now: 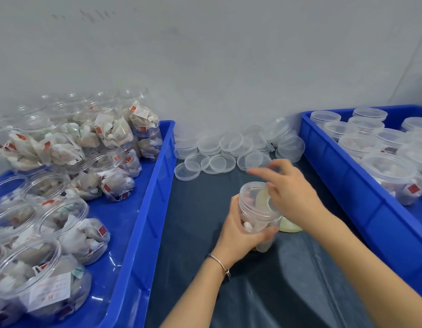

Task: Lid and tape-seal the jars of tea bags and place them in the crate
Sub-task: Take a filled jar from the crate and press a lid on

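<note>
— So, jar held up over the dark table, between the two blue crates. Why there?

— Probably to keep it free for turning while taping. Lid already on, by the look of it. Open jars waiting in the left crate, lidded ones in the right, spare lids heaped by the wall.

— Left hand?

— Wrapped round the lower part of the jar, fingers curled, thumb across the front.

— Right hand?

— Pinching a roll of tape against the side of the jar, forefinger stretched out loose. Second roll lying just behind.
</note>
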The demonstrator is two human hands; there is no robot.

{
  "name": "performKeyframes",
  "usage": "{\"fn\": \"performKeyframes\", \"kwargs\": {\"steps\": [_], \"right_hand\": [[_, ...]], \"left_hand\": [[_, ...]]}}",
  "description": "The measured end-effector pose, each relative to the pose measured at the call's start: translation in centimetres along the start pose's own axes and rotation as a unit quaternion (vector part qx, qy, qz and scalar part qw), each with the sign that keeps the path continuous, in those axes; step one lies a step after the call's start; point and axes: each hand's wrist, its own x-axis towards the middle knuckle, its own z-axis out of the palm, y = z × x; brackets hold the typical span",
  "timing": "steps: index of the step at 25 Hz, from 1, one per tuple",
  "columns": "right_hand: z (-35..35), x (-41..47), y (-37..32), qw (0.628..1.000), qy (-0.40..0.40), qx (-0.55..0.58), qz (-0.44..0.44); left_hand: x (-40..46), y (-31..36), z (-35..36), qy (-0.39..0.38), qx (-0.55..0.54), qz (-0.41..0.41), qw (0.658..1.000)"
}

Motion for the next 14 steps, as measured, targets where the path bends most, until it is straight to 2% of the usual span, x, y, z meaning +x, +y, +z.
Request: {"fn": "performKeyframes", "kwargs": {"steps": [2,6,9,10,11,12,13,14], "right_hand": [[1.2,-0.6,-1.4,0.997,-0.036,-0.021,-0.072],[2.9,-2.2,-1.9,0.987,-0.018,-0.120,-0.101],[2.3,-2.0,-0.8,0.982,-0.039,-0.111,-0.146],[1.8,-1.9,-0.5,0.980,-0.057,-0.103,-0.161],[1.5,-1.7,-0.3,0.977,-0.068,-0.105,-0.174],[1.7,-1.7,-0.4,0.975,-0.058,-0.121,-0.180],[2.4,-2.0,-0.8,0.973,-0.002,-0.148,-0.176],[3.3,-2.2,-1.6,0.970,0.072,-0.179,-0.146]], "left_hand": [[0.4,0.2,0.0,-0.008,0.018,-0.013,1.000],[1.0,-1.1,-0.3,-0.033,0.056,-0.009,0.998],[1.7,-1.1,-1.0,-0.074,0.112,0.026,0.991],[2.2,-0.5,-0.8,-0.074,0.110,0.048,0.990],[2.1,-0.1,-0.7,-0.065,0.057,0.052,0.995],[2.0,0.2,-0.8,-0.044,-0.020,0.026,0.998],[1.8,0.0,-0.8,-0.056,-0.027,0.031,0.998],[1.7,-0.2,-0.8,-0.070,0.041,0.054,0.995]]}}
